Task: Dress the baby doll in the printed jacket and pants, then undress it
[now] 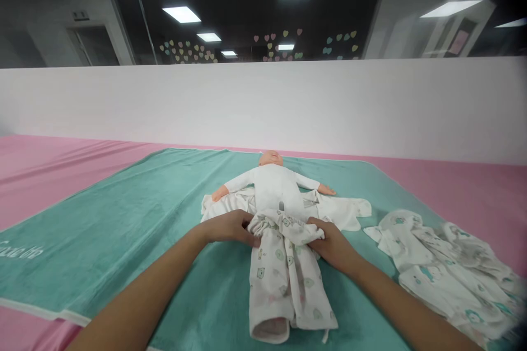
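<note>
A baby doll [274,186] lies on its back with its head away from me and its arms spread. It has a white long-sleeved top on its upper body. My left hand [231,227] grips the left side of the gathered waistband of white printed baby pants [269,279], thumb on the outside. On the right side, my right hand [334,242] pinches the same waistband. The waistband sits at the doll's lower body, and the pant legs stretch toward me. The doll's legs are hidden. A white garment [337,210] lies spread beneath the doll.
A green towel [135,225] with white edging lies under everything, over a pink cover [436,186]. White baby clothes [444,274] with blue-green prints are heaped at the right. A low white wall [263,104] stands behind the doll, with dark glass above it.
</note>
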Motion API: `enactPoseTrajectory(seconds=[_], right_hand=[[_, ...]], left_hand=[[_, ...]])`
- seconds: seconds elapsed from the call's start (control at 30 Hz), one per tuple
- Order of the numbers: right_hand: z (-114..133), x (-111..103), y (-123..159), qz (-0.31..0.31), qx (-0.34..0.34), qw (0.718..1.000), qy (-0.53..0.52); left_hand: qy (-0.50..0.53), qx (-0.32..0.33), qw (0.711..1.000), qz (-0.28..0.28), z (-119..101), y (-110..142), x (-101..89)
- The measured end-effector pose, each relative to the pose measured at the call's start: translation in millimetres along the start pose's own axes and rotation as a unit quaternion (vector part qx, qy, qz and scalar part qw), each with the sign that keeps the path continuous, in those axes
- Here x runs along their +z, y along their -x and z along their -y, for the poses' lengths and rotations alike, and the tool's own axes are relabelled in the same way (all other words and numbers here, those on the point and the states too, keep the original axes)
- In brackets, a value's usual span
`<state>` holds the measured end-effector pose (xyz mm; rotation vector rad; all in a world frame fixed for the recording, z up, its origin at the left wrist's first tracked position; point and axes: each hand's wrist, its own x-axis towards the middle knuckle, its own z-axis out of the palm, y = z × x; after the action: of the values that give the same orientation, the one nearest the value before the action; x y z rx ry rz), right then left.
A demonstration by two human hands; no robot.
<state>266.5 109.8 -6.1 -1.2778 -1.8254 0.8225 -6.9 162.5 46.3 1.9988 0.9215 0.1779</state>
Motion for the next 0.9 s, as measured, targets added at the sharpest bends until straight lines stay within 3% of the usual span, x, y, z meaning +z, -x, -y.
enactPoseTrajectory(seconds=[0.1, 0.23, 0.3, 0.4, 0.5, 0.6, 0.8, 0.9], right_hand=[[1, -5, 4, 0.047, 0.03, 0.995, -0.079], [13, -11, 13, 0.141, 0.07, 0.968, -0.195], [21, -11, 16, 0.158, 0.09, 0.961, -0.208], [27, -9, 16, 0.128, 0.091, 0.974, -0.166], [27, -8, 13, 0.079, 0.04, 0.995, -0.042], [25, -9, 11, 0.052, -0.009, 0.997, 0.056], [22, -7, 9, -0.004, -0.044, 0.994, 0.101], [22, -5, 9, 0.0, -0.048, 0.996, 0.077]], left_hand=[[-0.007, 0.055, 0.998, 0.023, -10, 4, 5.8], [-0.01, 0.076, 0.996, -0.055, -14, 0, 18.6], [-0.001, 0.067, 0.994, -0.09, -11, -5, 23.0], [0.004, 0.07, 0.99, -0.122, -5, -11, 26.0], [0.006, 0.085, 0.985, -0.147, -4, -12, 27.2], [0.026, 0.069, 0.985, -0.158, -6, -9, 28.2], [0.11, 0.035, 0.988, -0.1, -12, -3, 25.3], [0.134, 0.023, 0.989, -0.052, -12, -2, 20.6]])
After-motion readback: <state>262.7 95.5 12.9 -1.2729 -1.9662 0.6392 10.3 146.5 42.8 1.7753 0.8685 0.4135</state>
